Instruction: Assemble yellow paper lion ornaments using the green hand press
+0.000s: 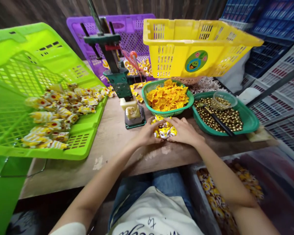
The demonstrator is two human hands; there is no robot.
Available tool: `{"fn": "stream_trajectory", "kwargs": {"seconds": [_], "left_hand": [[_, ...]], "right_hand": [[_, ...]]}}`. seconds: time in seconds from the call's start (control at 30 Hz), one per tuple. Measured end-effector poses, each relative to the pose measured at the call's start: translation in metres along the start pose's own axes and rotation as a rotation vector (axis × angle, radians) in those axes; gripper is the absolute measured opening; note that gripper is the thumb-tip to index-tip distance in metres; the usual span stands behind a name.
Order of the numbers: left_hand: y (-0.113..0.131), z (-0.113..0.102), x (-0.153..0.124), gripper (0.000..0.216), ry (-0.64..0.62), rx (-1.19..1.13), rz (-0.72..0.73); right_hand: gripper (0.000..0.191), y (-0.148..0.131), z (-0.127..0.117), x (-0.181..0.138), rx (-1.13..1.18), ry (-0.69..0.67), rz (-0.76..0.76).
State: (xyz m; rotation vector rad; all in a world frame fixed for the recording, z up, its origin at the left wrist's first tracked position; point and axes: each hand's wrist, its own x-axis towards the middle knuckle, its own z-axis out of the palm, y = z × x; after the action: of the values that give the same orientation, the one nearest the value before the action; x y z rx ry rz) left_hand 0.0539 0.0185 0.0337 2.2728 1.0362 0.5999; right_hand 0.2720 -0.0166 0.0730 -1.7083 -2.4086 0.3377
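On the wooden tabletop, the left hand and right hand curl partly spread fingers around yellow-and-white figurines, holding them from nine and three o'clock. Farther out: green basket at twelve, press at eleven, bead tray at two.

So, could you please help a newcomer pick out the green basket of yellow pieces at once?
Start at the big yellow crate at the back. In front of its left half, just beyond the left hand and right hand, sits a round green basket. Its lattice wall and heaped yellow pieces set it apart from the green tub to its right, which holds gold beads.
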Motion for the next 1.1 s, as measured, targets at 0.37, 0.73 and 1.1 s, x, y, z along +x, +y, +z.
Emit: {"fn": "stream_trajectory", "kwargs": {"seconds": [0.37,0.73,1.1], "left_hand": [[0.034,0.011,-0.027,0.059,0.255,0.014,0.050],[0.022,0.032,-0.014,0.053,0.146,-0.042,0.086],[0.018,0.001,0.019,0.046,-0.126,-0.212,0.058]], "right_hand": [[0.069,0.004,0.021,-0.022,0.124,0.269,-0.115],[0.059,0.016,0.032,-0.045,0.229,0.306,-0.063],[0.078,0.028,0.022,-0.021,0.168,0.127,-0.151]]}}
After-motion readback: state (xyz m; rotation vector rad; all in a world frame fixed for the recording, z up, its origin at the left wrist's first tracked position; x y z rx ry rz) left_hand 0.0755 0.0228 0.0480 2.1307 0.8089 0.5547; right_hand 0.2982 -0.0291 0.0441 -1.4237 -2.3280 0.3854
